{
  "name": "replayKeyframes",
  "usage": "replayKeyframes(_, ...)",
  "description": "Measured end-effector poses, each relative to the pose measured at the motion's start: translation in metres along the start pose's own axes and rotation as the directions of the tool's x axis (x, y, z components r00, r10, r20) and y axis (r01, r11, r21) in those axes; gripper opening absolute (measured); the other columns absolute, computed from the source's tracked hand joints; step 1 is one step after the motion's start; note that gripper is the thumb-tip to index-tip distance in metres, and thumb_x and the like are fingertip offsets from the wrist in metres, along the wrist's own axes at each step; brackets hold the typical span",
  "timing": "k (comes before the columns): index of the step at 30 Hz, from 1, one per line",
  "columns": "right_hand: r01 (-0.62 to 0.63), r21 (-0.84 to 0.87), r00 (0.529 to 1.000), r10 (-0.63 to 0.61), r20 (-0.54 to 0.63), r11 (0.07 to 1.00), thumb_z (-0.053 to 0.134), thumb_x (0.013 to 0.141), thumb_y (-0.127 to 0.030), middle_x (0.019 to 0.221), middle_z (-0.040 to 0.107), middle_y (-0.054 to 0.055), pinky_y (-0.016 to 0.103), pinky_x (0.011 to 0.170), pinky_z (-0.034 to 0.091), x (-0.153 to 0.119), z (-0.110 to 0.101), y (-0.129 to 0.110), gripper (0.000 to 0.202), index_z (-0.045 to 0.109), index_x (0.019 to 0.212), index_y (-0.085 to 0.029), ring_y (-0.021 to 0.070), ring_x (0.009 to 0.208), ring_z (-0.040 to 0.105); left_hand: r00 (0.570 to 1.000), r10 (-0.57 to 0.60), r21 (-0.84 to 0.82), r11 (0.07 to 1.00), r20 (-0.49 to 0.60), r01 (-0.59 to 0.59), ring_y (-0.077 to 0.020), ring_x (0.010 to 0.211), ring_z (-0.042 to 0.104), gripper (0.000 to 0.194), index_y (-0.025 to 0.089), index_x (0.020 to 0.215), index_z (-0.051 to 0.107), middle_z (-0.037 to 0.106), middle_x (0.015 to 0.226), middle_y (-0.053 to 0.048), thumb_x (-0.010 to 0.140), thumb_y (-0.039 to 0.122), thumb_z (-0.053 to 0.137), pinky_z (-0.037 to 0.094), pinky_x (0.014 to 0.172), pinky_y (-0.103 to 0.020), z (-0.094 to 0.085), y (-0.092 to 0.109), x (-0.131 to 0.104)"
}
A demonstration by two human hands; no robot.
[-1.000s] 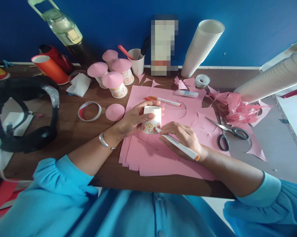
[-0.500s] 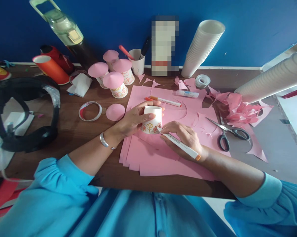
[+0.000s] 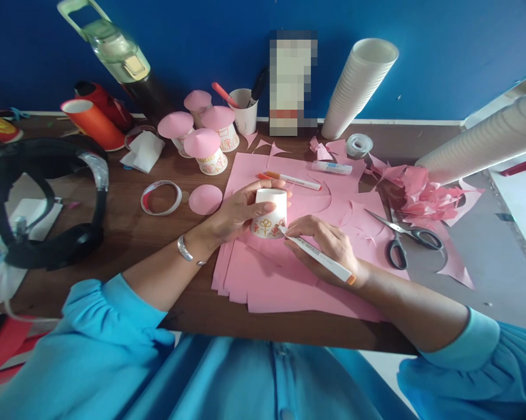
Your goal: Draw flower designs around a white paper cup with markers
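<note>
My left hand (image 3: 239,211) is closed around a white paper cup (image 3: 275,201), its thumb across the near side. Orange and red flowers are drawn along the cup's lower part. Between the fingers of my right hand (image 3: 326,245) is a white marker pen (image 3: 319,256) with an orange end, its tip at the cup's lower right side. Pink paper sheets (image 3: 284,291) lie under both hands. Just beyond the cup, capped markers (image 3: 295,179) rest on the paper. Left of my left hand lies a pink paper cone (image 3: 205,199).
Several decorated cups with pink cone tops (image 3: 202,143) stand behind, beside a pen cup (image 3: 245,116). Scissors (image 3: 396,226) and pink scraps (image 3: 424,192) lie right. Tall cup stacks (image 3: 361,81) stand at the back. A tape roll (image 3: 161,198) and black headgear (image 3: 44,204) are left.
The view has shifted very slightly. Both hands, the cup and the marker pen keep nearly the same position, with the pen tip still at the cup.
</note>
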State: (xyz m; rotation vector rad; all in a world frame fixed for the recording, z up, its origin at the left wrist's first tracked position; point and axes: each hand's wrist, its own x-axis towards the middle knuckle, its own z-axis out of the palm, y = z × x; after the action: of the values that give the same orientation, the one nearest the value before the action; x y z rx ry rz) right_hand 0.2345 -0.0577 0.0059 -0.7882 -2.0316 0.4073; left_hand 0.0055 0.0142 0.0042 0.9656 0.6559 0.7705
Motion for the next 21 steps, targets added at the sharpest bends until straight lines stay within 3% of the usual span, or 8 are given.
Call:
replayKeyframes(16, 0.009, 0.022, 1.0, -0.009, -0.016, 1.0, 0.068, 0.106, -0.017, 0.098, 0.08, 0.004, 0.028, 0.076, 0.068, 0.0022, -0.0009, -0.0032, 0.013, 0.064, 0.116, -0.023, 0.0176, 0.089, 0.082, 1.0, 0.005, -0.008, 1.0, 0.015, -0.004, -0.034, 0.13, 0.074, 0.06, 0.021, 0.134, 0.074, 0.073, 0.146, -0.018, 0.082, 0.04, 0.096, 0.064, 0.089, -0.033, 0.0013, 0.0029, -0.001)
replayKeyframes(21, 0.097, 0.051, 0.995, -0.096, -0.016, 0.994, 0.069, 0.105, -0.016, 0.097, 0.08, 0.004, 0.028, 0.072, 0.068, 0.0038, -0.0036, -0.0023, 0.015, 0.065, 0.117, -0.023, 0.0183, 0.088, 0.082, 1.0, 0.021, -0.027, 0.999, 0.023, -0.02, -0.0366, 0.132, 0.073, 0.058, 0.018, 0.134, 0.072, 0.074, 0.142, -0.019, 0.085, 0.042, 0.093, 0.063, 0.092, -0.037, 0.0042, 0.0046, -0.0019)
